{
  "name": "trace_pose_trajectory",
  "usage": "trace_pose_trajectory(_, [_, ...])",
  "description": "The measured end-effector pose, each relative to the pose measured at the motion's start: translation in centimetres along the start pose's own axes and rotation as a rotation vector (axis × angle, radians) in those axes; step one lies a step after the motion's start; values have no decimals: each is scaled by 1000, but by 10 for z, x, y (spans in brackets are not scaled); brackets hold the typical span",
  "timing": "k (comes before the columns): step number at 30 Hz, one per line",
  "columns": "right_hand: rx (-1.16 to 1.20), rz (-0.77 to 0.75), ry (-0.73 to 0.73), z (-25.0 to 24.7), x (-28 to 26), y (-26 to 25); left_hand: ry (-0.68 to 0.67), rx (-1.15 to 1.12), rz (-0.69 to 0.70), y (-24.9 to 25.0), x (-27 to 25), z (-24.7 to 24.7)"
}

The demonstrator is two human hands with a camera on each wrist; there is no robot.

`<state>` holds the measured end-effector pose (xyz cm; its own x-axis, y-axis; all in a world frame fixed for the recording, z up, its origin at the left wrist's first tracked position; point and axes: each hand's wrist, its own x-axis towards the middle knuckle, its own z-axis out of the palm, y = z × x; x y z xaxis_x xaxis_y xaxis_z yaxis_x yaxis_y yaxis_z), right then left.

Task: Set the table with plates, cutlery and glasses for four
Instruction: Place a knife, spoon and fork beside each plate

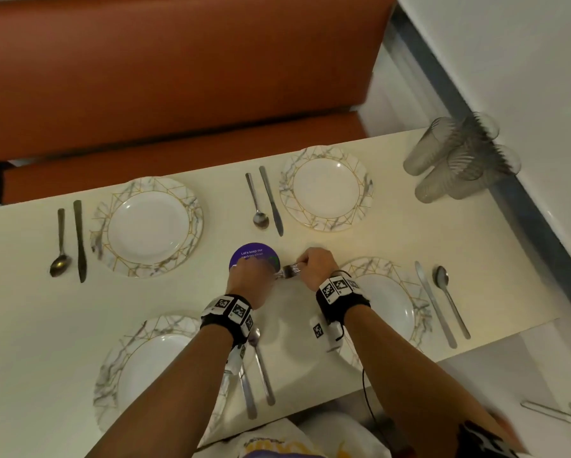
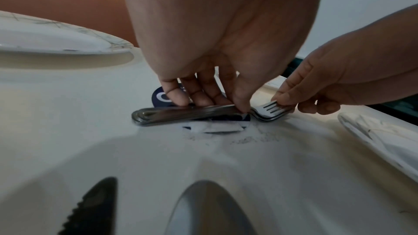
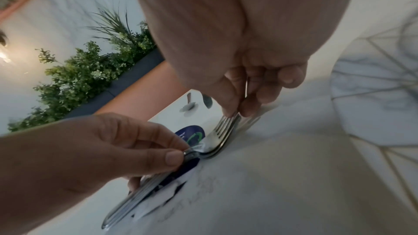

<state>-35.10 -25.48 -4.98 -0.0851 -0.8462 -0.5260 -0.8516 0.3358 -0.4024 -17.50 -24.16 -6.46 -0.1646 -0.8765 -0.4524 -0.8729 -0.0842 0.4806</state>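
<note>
A stack of steel forks (image 2: 203, 113) (image 3: 217, 135) (image 1: 289, 269) lies on the cream table over a round purple sticker (image 1: 254, 256). My left hand (image 1: 248, 276) (image 2: 212, 99) pinches the handles of the stack. My right hand (image 1: 315, 264) (image 3: 237, 106) pinches the tines end. Several marbled plates with gold lines are laid: far left (image 1: 147, 226), far right (image 1: 325, 188), near left (image 1: 152, 368) and near right (image 1: 390, 309), the last partly hidden by my right wrist. Each plate has a knife and spoon beside it.
Several clear ribbed glasses (image 1: 459, 160) stand clustered at the table's far right corner by the wall. An orange bench (image 1: 178, 77) runs along the far side. A near knife (image 2: 90, 208) and spoon (image 2: 208, 208) lie under my left wrist.
</note>
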Motion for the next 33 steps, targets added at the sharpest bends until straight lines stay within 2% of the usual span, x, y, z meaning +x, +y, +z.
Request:
trace_pose_trajectory(4, [105,7,38,8,1,-1,-7,-16,-39,5,0,-2])
trace_pose_trajectory(7, [215,-46,85,8,5,-1,-3,-110,-49,5,-3,-7])
trace_pose_trajectory(13, [396,-143,176,-10,3,-29,156,-410,-67,-1,-16,-24])
trace_pose_trajectory(16, [614,-83,100,-10,-7,-56,244,-520,-68,-18,-34,-33])
trace_pose_trajectory(18, [815,-23,-25,-4,-21,-78,277,-583,-94,-31,-48,-40])
trace_pose_trajectory(22, [875,-93,-192,37,-48,-115,336,-714,-167,-67,-82,-48])
trace_pose_trajectory(28, [973,-127,-186,113,-89,-163,365,-979,-266,-130,-147,-61])
trace_pose_trajectory(33, [936,-132,-146,168,-121,-191,351,-1234,-321,-181,-193,-57])
